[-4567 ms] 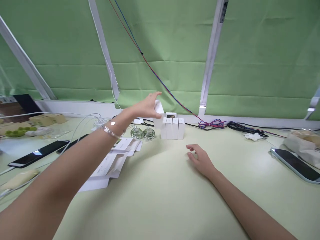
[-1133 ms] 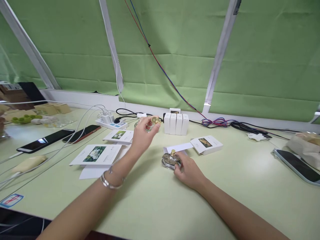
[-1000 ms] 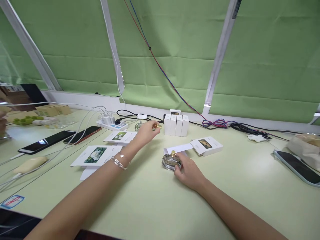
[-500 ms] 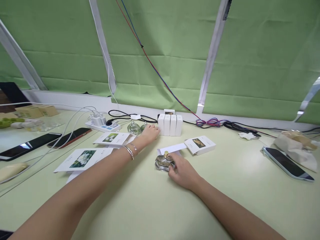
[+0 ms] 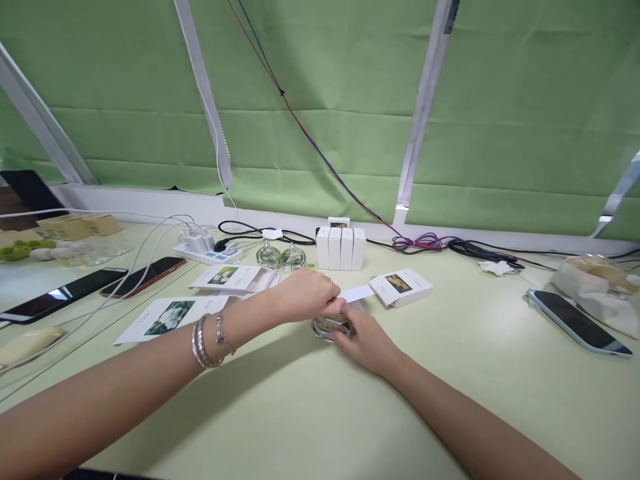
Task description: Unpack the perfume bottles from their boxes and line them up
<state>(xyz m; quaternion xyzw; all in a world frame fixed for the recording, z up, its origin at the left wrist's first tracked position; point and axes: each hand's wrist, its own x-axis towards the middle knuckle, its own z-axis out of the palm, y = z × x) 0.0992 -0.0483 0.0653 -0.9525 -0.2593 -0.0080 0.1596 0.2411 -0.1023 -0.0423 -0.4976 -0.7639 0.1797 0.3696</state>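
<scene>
The glass bottle (image 5: 327,328) is set on the middle of the desk (image 5: 280,413), directly before the wearer, where it can be reached by both arms without stretching. Its right side is clasped by the right grip (image 5: 369,341), with the thumb laid along the front and the fingers behind; by this hold, it seems, the bottle is kept from sliding or turning while its upper part is worked on. The left grip (image 5: 311,293) is brought down over the top with its fingers curled and the wrist raised. The bottle's top is hidden by it, so whether anything is pinched there is not shown.

Just behind the bottle, a white paper strip (image 5: 356,294) is seen, running toward a white box (image 5: 404,287) laid on its back with its picture face up; the box is perhaps kept close for the bottle's sake. To the left, a near carton (image 5: 167,320) and a far carton (image 5: 223,276) are laid with flower pictures upward, apparently pushed aside for working room.

Farther back, two similar bottles (image 5: 269,255) are stood side by side. Beside them, four white boxes (image 5: 341,249) are stood upright in a tight row, presumably to save space.
</scene>
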